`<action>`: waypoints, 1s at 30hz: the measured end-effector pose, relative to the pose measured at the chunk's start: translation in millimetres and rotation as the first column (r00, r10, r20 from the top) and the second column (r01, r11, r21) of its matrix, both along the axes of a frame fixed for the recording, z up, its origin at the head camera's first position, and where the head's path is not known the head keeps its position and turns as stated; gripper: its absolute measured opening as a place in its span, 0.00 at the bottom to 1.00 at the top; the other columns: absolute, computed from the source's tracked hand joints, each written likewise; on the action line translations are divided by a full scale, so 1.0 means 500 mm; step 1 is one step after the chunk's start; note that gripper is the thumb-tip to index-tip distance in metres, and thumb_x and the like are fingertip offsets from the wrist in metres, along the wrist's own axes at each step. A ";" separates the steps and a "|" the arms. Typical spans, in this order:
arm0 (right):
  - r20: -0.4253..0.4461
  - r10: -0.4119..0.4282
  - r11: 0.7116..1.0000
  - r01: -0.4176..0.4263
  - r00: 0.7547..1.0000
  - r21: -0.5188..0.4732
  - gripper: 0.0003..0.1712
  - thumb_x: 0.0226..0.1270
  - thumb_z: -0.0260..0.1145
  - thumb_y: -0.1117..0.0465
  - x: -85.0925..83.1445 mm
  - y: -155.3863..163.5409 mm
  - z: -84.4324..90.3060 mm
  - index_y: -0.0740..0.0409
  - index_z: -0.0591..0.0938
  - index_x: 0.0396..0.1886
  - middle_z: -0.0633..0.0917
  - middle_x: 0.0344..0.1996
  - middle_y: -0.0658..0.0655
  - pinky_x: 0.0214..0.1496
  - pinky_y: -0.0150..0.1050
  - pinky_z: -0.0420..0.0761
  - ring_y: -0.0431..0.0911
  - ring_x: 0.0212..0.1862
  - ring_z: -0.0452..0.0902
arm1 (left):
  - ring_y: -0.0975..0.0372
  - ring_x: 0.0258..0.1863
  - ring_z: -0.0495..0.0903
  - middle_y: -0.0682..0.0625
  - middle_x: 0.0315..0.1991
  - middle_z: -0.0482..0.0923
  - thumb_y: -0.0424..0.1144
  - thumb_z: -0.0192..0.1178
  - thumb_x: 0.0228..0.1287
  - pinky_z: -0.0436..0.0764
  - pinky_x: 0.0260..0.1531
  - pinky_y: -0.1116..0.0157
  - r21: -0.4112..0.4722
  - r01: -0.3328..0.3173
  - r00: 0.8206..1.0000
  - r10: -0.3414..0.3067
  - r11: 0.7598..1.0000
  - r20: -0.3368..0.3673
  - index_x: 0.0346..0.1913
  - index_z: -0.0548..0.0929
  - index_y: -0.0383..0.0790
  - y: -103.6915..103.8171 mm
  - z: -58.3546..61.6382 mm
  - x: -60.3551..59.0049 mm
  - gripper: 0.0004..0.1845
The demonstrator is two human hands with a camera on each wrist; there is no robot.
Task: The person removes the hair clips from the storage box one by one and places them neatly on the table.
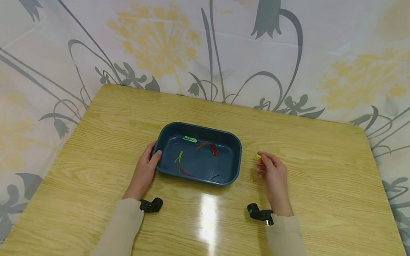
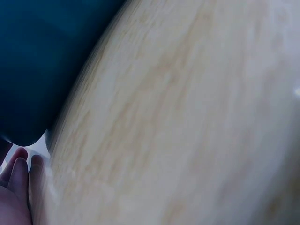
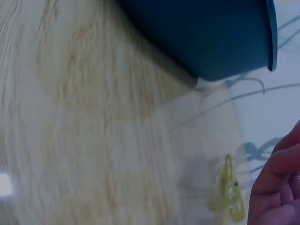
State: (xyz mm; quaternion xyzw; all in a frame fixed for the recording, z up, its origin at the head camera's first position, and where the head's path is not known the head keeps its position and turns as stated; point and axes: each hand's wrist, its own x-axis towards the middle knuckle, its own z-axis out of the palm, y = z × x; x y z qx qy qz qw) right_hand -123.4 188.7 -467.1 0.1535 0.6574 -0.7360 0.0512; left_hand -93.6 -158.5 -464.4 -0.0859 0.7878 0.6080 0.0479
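A dark blue tray [image 1: 232, 166] sits mid-table and holds several small coloured clips, among them a green clip [image 1: 189, 139] and a red clip [image 1: 213, 149]. My left hand [image 1: 149, 161] grips the tray's left rim, thumb over the edge. The left wrist view shows its fingertips [image 2: 18, 171] under the tray wall [image 2: 42, 61]. My right hand [image 1: 271, 171] rests on the table right of the tray, fingers loosely curled. Just left of its fingertips a yellow clip [image 1: 257, 157] lies flat on the wood. The right wrist view shows the yellow clip [image 3: 230, 192] beside my fingers [image 3: 281, 183], not lifted.
The wooden table [image 1: 336, 197] has rounded far corners, with a floral cloth [image 1: 45, 38] behind and around it. A bright glare patch [image 1: 208, 219] lies on the wood in front of the tray. Bare wood stretches to the right and along the near edge.
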 end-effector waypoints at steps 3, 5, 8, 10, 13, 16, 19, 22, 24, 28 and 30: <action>-0.050 0.047 0.999 -0.046 0.998 0.019 0.20 0.68 0.56 0.53 -0.001 -0.011 0.009 0.65 0.76 0.50 0.78 0.29 0.52 0.28 0.30 0.77 0.39 0.26 0.75 | 0.57 0.69 0.55 0.49 0.69 0.57 0.47 0.44 0.72 0.55 0.67 0.56 0.024 -0.009 1.000 0.009 1.000 0.004 0.70 0.58 0.48 -0.006 -0.020 -0.007 0.26; -0.076 0.081 0.996 -0.078 0.994 0.043 0.19 0.68 0.57 0.52 -0.002 -0.020 0.016 0.62 0.77 0.48 0.78 0.29 0.51 0.31 0.32 0.79 0.40 0.27 0.76 | 0.59 0.69 0.55 0.50 0.69 0.57 0.48 0.44 0.71 0.55 0.67 0.57 0.031 -0.012 1.000 0.012 0.999 0.003 0.70 0.58 0.50 -0.010 -0.036 -0.013 0.26; -0.111 0.139 0.988 -0.131 0.984 0.081 0.19 0.67 0.57 0.52 -0.003 -0.034 0.027 0.63 0.77 0.48 0.79 0.30 0.52 0.35 0.35 0.81 0.41 0.29 0.77 | 0.62 0.68 0.56 0.53 0.68 0.58 0.51 0.45 0.70 0.56 0.67 0.59 0.032 -0.020 1.000 0.020 0.999 -0.012 0.69 0.60 0.53 -0.015 -0.060 -0.019 0.26; -0.135 0.190 0.978 -0.176 0.972 0.111 0.20 0.68 0.56 0.53 -0.003 -0.042 0.036 0.64 0.76 0.50 0.79 0.31 0.53 0.39 0.38 0.82 0.42 0.30 0.78 | 0.62 0.68 0.56 0.53 0.68 0.59 0.51 0.44 0.70 0.56 0.67 0.59 0.020 -0.023 0.999 0.023 1.000 -0.028 0.68 0.60 0.53 -0.014 -0.066 -0.020 0.25; -0.165 0.266 0.960 -0.246 0.950 0.132 0.22 0.70 0.54 0.55 0.000 -0.055 0.051 0.68 0.73 0.54 0.79 0.32 0.55 0.41 0.38 0.82 0.43 0.32 0.79 | 0.62 0.67 0.57 0.53 0.67 0.60 0.51 0.44 0.70 0.57 0.66 0.59 0.009 -0.023 0.999 0.023 1.000 -0.050 0.68 0.61 0.53 -0.012 -0.068 -0.021 0.25; -0.180 0.325 0.943 -0.303 0.928 0.139 0.23 0.70 0.54 0.55 -0.001 -0.066 0.055 0.69 0.71 0.56 0.79 0.34 0.56 0.42 0.37 0.82 0.45 0.33 0.79 | 0.62 0.67 0.57 0.53 0.67 0.60 0.52 0.44 0.70 0.57 0.66 0.59 0.007 -0.020 0.998 0.021 1.000 -0.056 0.68 0.61 0.52 -0.012 -0.068 -0.021 0.26; -0.190 0.366 0.927 -0.340 0.911 0.159 0.25 0.69 0.55 0.53 -0.007 -0.076 0.053 0.67 0.71 0.57 0.78 0.36 0.58 0.42 0.36 0.82 0.45 0.34 0.79 | 0.62 0.67 0.57 0.53 0.67 0.60 0.52 0.44 0.70 0.57 0.66 0.59 0.006 -0.019 0.998 0.019 1.000 -0.056 0.68 0.60 0.52 -0.012 -0.069 -0.021 0.26; -0.196 0.402 0.910 -0.368 0.894 0.189 0.23 0.69 0.55 0.54 -0.010 -0.087 0.055 0.65 0.72 0.56 0.78 0.37 0.62 0.41 0.37 0.82 0.45 0.35 0.79 | 0.62 0.67 0.57 0.53 0.68 0.59 0.52 0.44 0.70 0.57 0.66 0.59 0.002 -0.020 0.998 0.021 1.000 -0.053 0.68 0.60 0.53 -0.013 -0.069 -0.021 0.26; -0.200 0.426 0.899 -0.390 0.882 0.198 0.23 0.69 0.55 0.54 -0.012 -0.095 0.054 0.64 0.72 0.57 0.77 0.40 0.66 0.42 0.38 0.82 0.46 0.35 0.80 | 0.62 0.67 0.57 0.53 0.68 0.59 0.51 0.44 0.70 0.57 0.66 0.59 0.000 -0.025 0.998 0.025 1.000 -0.050 0.68 0.60 0.53 -0.014 -0.069 -0.021 0.26; -0.186 0.461 0.881 -0.423 0.868 0.210 0.21 0.70 0.55 0.55 -0.013 -0.111 0.044 0.61 0.72 0.57 0.75 0.45 0.71 0.43 0.44 0.81 0.51 0.38 0.79 | 0.62 0.67 0.57 0.53 0.67 0.60 0.51 0.44 0.70 0.57 0.66 0.58 -0.003 -0.032 0.998 0.032 0.999 -0.048 0.68 0.60 0.52 -0.016 -0.068 -0.020 0.25; -0.163 0.472 0.872 -0.432 0.867 0.230 0.19 0.70 0.55 0.55 -0.012 -0.117 0.040 0.58 0.73 0.56 0.75 0.46 0.71 0.42 0.47 0.80 0.56 0.39 0.78 | 0.62 0.67 0.57 0.53 0.68 0.59 0.51 0.44 0.70 0.57 0.66 0.58 -0.008 -0.031 0.998 0.030 0.999 -0.046 0.68 0.60 0.53 -0.017 -0.067 -0.019 0.26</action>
